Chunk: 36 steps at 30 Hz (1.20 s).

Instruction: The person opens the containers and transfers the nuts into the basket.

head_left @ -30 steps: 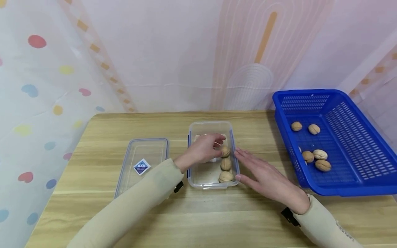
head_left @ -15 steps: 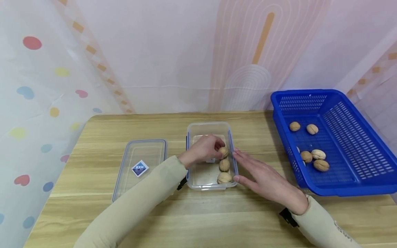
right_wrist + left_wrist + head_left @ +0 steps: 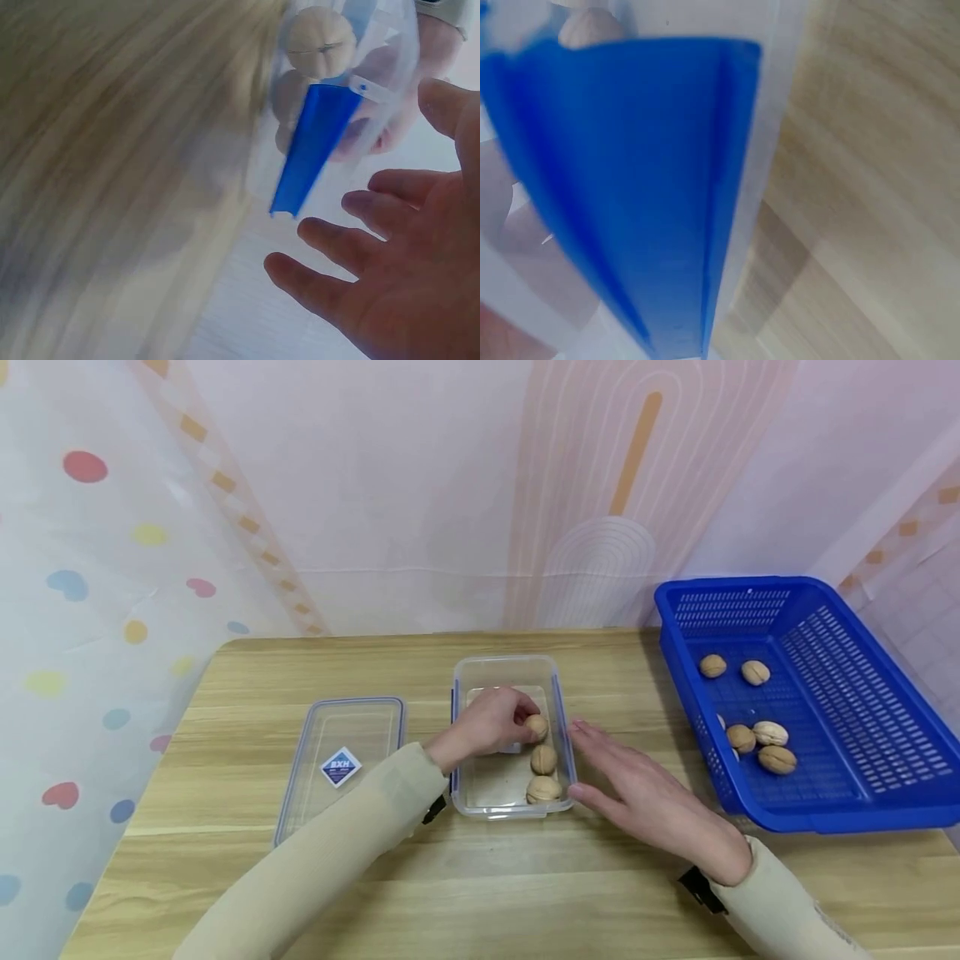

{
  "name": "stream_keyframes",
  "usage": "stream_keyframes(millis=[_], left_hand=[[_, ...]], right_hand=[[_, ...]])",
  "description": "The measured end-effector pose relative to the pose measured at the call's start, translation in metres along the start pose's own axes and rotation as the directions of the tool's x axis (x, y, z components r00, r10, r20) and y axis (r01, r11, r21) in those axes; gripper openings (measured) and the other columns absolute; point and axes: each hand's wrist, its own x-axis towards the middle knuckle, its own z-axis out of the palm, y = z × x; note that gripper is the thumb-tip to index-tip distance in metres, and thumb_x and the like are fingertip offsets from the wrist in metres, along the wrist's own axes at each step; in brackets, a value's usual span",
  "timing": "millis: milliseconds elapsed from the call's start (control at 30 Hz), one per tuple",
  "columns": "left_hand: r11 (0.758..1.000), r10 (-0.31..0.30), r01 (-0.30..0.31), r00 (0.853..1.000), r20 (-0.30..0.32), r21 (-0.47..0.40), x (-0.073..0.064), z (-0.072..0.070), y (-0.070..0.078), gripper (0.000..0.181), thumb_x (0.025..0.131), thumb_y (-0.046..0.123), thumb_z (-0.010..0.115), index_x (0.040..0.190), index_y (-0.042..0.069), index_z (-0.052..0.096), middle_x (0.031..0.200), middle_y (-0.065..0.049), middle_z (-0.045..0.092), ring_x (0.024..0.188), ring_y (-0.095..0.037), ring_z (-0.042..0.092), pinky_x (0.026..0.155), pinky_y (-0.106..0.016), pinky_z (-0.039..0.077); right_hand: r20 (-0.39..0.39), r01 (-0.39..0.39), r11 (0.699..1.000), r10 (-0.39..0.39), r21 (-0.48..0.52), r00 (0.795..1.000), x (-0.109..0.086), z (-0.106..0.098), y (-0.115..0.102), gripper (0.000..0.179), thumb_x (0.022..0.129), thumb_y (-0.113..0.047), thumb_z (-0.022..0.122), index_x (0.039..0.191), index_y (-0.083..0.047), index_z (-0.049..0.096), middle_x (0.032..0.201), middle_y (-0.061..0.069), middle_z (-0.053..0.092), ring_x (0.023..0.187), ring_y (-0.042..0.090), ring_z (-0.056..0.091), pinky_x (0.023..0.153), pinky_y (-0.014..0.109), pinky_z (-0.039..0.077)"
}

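Observation:
In the head view, a clear lidless food container (image 3: 486,808) with blue side clips stands at mid-table. My left hand (image 3: 491,720) reaches into it, pinching a walnut (image 3: 536,727) between thumb and fingers. Two more walnuts, one in the middle (image 3: 543,760) and one nearest me (image 3: 543,790), lie in a row along the right wall. My right hand (image 3: 645,793) is beside that wall, fingers extended; whether it touches is unclear. The right wrist view shows its spread fingers (image 3: 352,247) holding nothing. A blurred blue clip (image 3: 630,187) covers much of the left wrist view, hiding most of the left hand.
On the right stands a blue perforated basket (image 3: 825,818) with several walnuts (image 3: 777,760) on its left side. A clear lid (image 3: 352,718) with a blue seal and label lies left of the container, partly under the left sleeve. A patterned cloth (image 3: 420,485) hangs behind.
The left fingers have closed round the far walnut and drawn it slightly left, off the row. The right hand stays nearly in place beside the container.

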Motion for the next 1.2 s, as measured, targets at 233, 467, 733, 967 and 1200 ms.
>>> stream_keyframes(millis=[233,467,733,967,1200], left_hand=[[0.999,0.019,-0.021,0.999,-0.044,-0.041,-0.010,-0.003,0.005,0.033,0.092,0.009,0.077,0.123,0.001,0.073,0.105,-0.006,0.075,0.094,-0.016,0.067,0.086,-0.028,0.055],[0.986,0.063,-0.077,0.993,-0.097,-0.148,-0.027,-0.012,0.012,0.035,0.093,0.005,0.074,0.127,-0.002,0.071,0.116,-0.011,0.074,0.102,-0.020,0.069,0.090,-0.029,0.057],[0.954,0.076,-0.121,0.983,-0.169,-0.274,-0.040,-0.019,0.027,0.037,0.094,0.006,0.074,0.130,-0.002,0.070,0.119,-0.012,0.073,0.103,-0.020,0.071,0.088,-0.025,0.058],[0.936,0.069,-0.143,0.970,-0.232,-0.320,-0.045,-0.019,0.038,0.035,0.094,0.009,0.076,0.128,0.003,0.072,0.118,-0.008,0.074,0.101,-0.018,0.072,0.086,-0.023,0.058],[0.928,0.108,-0.197,0.955,-0.276,-0.317,-0.046,-0.013,0.054,0.034,0.092,0.008,0.078,0.125,0.002,0.073,0.116,-0.008,0.074,0.099,-0.017,0.073,0.084,-0.020,0.058]], right_hand=[[-0.116,-0.035,0.996,0.025,-0.087,0.993,-0.034,-0.027,-0.009,0.071,0.104,-0.037,0.064,0.165,-0.020,0.031,0.168,0.005,0.030,0.150,0.032,0.037,0.115,0.059,0.036],[-0.295,-0.048,0.993,0.014,-0.106,0.955,-0.073,-0.055,-0.013,0.074,0.097,-0.021,0.075,0.162,-0.021,0.038,0.166,0.000,0.036,0.152,0.011,0.031,0.117,0.012,0.019],[-0.518,-0.156,0.979,0.066,-0.132,0.853,-0.116,-0.073,0.014,0.058,0.102,-0.017,0.068,0.157,-0.014,0.048,0.163,0.003,0.042,0.145,-0.008,0.030,0.108,0.002,0.019],[-0.514,-0.396,0.915,0.303,-0.079,0.803,-0.148,-0.083,0.055,0.059,0.110,-0.020,0.053,0.163,-0.008,0.031,0.170,0.009,0.023,0.151,0.045,0.028,0.123,0.050,0.024],[-0.526,-0.403,0.915,0.335,-0.015,0.781,-0.166,-0.089,0.091,0.062,0.111,-0.021,0.047,0.156,0.015,0.025,0.166,0.033,0.014,0.156,0.045,0.003,0.126,0.057,-0.001]])
